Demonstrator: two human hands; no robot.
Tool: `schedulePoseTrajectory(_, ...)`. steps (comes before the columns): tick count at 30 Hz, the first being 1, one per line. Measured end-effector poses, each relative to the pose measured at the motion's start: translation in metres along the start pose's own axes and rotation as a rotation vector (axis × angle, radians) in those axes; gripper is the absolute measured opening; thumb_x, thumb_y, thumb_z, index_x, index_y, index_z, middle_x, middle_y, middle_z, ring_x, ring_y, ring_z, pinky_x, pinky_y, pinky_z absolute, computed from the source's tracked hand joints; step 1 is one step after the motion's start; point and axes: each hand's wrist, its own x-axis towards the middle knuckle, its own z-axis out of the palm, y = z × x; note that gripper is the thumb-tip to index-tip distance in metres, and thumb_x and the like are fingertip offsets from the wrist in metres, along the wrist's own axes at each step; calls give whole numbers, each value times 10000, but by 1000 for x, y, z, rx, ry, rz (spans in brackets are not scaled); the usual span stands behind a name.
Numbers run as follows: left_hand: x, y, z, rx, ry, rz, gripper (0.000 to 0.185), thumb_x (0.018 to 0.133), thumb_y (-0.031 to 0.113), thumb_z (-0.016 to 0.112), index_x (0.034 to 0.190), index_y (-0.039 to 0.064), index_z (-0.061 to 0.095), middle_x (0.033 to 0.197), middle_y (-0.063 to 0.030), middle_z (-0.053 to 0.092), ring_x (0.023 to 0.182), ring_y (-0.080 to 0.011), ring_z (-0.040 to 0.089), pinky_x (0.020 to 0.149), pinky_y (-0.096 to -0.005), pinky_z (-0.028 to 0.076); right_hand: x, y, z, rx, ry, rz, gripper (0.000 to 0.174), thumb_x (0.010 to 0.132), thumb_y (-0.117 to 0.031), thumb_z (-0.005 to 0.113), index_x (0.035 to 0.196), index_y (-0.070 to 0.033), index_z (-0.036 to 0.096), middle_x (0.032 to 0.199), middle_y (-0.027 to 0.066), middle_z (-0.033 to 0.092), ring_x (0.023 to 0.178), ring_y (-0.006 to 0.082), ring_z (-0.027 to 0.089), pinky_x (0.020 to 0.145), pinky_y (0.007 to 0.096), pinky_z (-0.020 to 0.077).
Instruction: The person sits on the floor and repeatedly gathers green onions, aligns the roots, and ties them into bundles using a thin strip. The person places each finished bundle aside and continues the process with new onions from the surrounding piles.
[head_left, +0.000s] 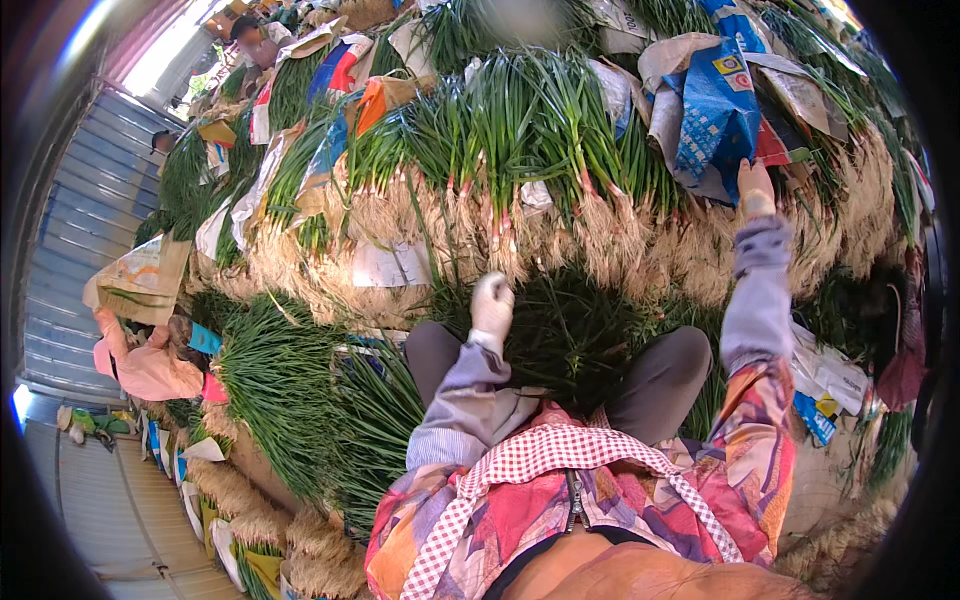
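Observation:
My right hand (756, 191), in a pale glove, reaches forward with its fingers on the lower edge of a blue printed woven sack (716, 112). The sack lies crumpled over the piled green onions. In front of my knees, my left hand (492, 309), gloved too, is curled into a loose fist; I see nothing in it. Just beyond it are bundled green onions (517, 127) with long green leaves pointing away and pale stringy roots (600, 225) facing me. Dark green leaves (577, 330) lie in shadow between my knees.
A person in pink (161, 360) at the left lifts a beige sack (142, 277). Loose green onions (277, 390) fan out beside my left knee. A white and blue sack (832, 375) lies at my right. Corrugated metal wall (82, 240) lines the far left.

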Motion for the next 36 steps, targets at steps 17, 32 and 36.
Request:
schedulePoseTrajectory(17,139,129,86,-1233,-437,-191,529,928,96,457,1417,155,263,1169,-11,530,950,-130,528,731,-294,475,-227,-218,77,403,-325,-479,708,786,-330,653,1324,-3,328,1271,226,482,1130,355,528,936,390,434)
schedulePoseTrajectory(32,157,10,-14,97,329,-363,475,884,292,606,1224,-22,498,1152,-254,570,1052,-327,570,895,-409,447,-252,-265,78,1043,-633,-375,422,902,-210,570,1288,-60,486,1238,76,549,1156,206,496,974,340,404)
schedulePoseTrajectory(36,178,-30,7,-272,-118,-724,582,967,370,468,1420,41,309,1328,-170,477,1193,-271,488,981,-388,402,-281,-329,172,295,-674,-560,832,792,-536,641,1350,20,374,1096,303,599,1068,416,572,916,439,447)
